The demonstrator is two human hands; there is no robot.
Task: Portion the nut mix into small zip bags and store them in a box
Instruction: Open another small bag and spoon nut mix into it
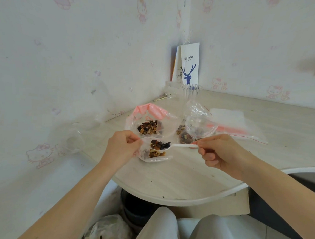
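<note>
Carefully, my left hand [122,146] pinched the small zip bag [155,157] near the front edge of the counter [186,178]; my right hand [219,152] gripped the loaded spoon [181,145] at its mouth. A sagging mouth could spill nut mix [159,145].

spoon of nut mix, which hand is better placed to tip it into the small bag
Right. The right hand holds the white plastic spoon, its loaded bowl at the mouth of the small zip bag; the left hand is holding that bag open.

White paper bag [189,63]: "coffee" legible, blue deer logo; fine print unreadable.
</note>
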